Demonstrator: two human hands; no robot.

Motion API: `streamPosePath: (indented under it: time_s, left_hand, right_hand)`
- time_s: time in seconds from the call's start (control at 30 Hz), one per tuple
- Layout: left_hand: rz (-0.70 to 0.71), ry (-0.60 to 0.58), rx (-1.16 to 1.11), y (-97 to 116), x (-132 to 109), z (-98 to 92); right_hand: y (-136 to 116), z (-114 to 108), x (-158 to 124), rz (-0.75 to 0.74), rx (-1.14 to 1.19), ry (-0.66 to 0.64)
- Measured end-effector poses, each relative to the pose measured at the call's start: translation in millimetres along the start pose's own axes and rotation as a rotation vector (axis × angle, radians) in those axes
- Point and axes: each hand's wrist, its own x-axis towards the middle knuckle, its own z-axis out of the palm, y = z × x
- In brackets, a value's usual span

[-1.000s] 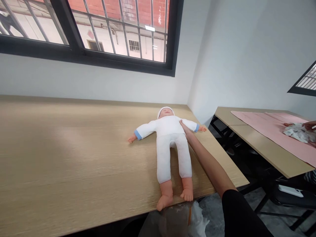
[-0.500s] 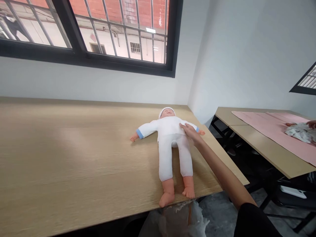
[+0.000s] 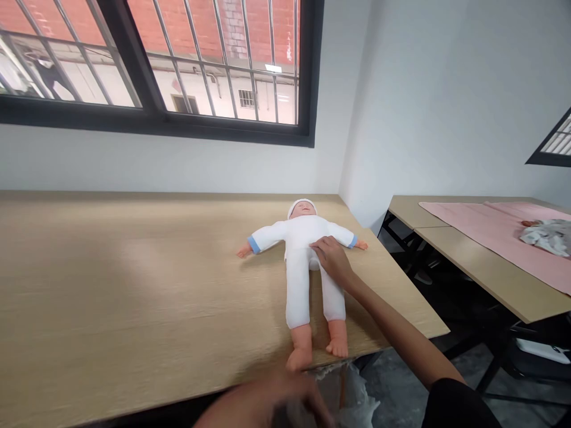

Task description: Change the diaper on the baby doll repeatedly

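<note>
Doll (image 3: 303, 238) is on its back on the bench (image 3: 134, 285), head at 12, feet at 6, arms out to 9 and 3. It lies flat, so it likely sits stable without support.

Right hand (image 3: 331, 258) comes in from 5 and lies open on the doll's belly, palm down and fingers flat, not gripping. Reads as a light pin or a smoothing of the white suit, not a lift.

Left hand (image 3: 267, 407) is at 6, low, at or under the near bench edge. It's blurred, so I can't tell if it's open or closed, and no contact with the doll shows.

Edges: the feet sit right at the near edge, with one heel about on the lip. The bench's end edge is near the doll's 3 o'clock arm. Wide bare wood from 9 through 11, and the wall closes off 12.

Bag (image 3: 357, 398) sits below the edge at 6. Across a gap at 3, well apart, a second bench (image 3: 491, 279) carries a pink cloth (image 3: 491, 232) and a crumpled garment (image 3: 546, 235).
</note>
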Motion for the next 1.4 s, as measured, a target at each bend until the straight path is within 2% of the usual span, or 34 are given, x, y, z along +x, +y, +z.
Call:
streamPosePath:
  time_s: [0.07,0.13,0.2,0.23,0.27,0.37,0.5,0.83,1.27,1.4]
  left_hand:
    - [-0.006,0.077,0.076,9.8,25.5,-30.0]
    - [0.012,0.279,0.223,12.2,57.6,-59.1]
    - [0.062,0.501,0.370,4.5,90.6,-83.3]
    - [0.068,0.572,0.420,-2.6,105.4,-92.8]
    - [0.065,0.626,0.465,-11.1,118.3,-100.3]
    - [0.095,0.650,0.612,-35.8,142.8,-112.3]
    - [0.180,0.625,0.755,-50.8,150.6,-114.1]
    - [0.288,0.637,0.841,-57.5,146.1,-107.0]
    - [0.215,0.722,0.871,-70.7,144.1,-94.2]
    - [0.229,0.711,0.901,-70.5,143.5,-92.1]
  right_hand:
    - [1.5,3.5,-1.9,-0.005,0.016,0.022]
    - [2.5,5.1,-2.7,-0.012,0.018,0.041]
    - [2.9,5.0,-3.1,-0.003,0.023,0.075]
    - [2.9,4.5,-3.3,0.008,0.026,0.097]
    - [2.9,3.9,-3.5,0.020,0.032,0.120]
    - [2.6,2.7,-3.9,0.048,0.047,0.157]
    - [1.8,4.5,-4.3,0.048,0.062,0.157]
    - [4.2,8.5,-7.1,0.062,0.030,0.180]
    - [4.5,11.1,-10.1,0.012,0.070,0.194]
    - [5.1,12.2,-11.0,0.008,0.065,0.206]
